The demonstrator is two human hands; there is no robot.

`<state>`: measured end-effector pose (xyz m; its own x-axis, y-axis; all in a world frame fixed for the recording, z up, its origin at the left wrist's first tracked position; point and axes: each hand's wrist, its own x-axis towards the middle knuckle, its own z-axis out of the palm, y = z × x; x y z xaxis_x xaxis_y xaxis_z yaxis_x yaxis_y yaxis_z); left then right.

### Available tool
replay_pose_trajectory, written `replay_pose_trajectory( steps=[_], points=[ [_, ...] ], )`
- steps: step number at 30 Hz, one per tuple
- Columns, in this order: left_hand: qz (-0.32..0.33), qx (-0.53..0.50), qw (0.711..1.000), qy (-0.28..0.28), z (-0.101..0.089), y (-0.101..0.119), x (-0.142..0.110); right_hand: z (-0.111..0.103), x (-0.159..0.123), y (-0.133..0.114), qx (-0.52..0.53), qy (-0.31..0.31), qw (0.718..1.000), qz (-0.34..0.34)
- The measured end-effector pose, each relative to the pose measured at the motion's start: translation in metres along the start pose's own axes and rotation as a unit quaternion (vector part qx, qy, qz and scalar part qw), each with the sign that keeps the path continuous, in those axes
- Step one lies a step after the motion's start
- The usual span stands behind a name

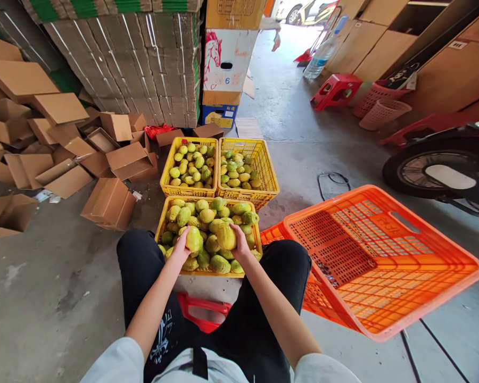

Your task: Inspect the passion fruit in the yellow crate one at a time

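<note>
Just above the front yellow crate, my two hands are raised side by side. My left hand is closed around a smooth, rounded yellow-green fruit. A larger, faintly ribbed yellow-green fruit is gripped by my right hand, its fingers mostly hidden behind it. Beneath them the crate is heaped with similar green and yellow fruits; their exact kind cannot be told. Both hands are apart from each other.
Two more yellow crates of fruit stand behind. To my right sits a large orange crate. Small cardboard boxes litter the left floor. A red stool shows under me; a motorcycle wheel is farther right.
</note>
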<state>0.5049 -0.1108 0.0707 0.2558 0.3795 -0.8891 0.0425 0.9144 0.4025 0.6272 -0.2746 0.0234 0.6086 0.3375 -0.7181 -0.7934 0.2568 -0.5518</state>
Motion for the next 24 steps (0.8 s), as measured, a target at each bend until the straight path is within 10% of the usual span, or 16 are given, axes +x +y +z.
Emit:
replay_pose_trajectory(
  steps=[24],
  points=[
    [-0.038, 0.004, 0.998, -0.040, 0.002, 0.007, -0.014, 0.009, -0.007, -0.004, 0.062, 0.013, 0.998, -0.031]
  ],
)
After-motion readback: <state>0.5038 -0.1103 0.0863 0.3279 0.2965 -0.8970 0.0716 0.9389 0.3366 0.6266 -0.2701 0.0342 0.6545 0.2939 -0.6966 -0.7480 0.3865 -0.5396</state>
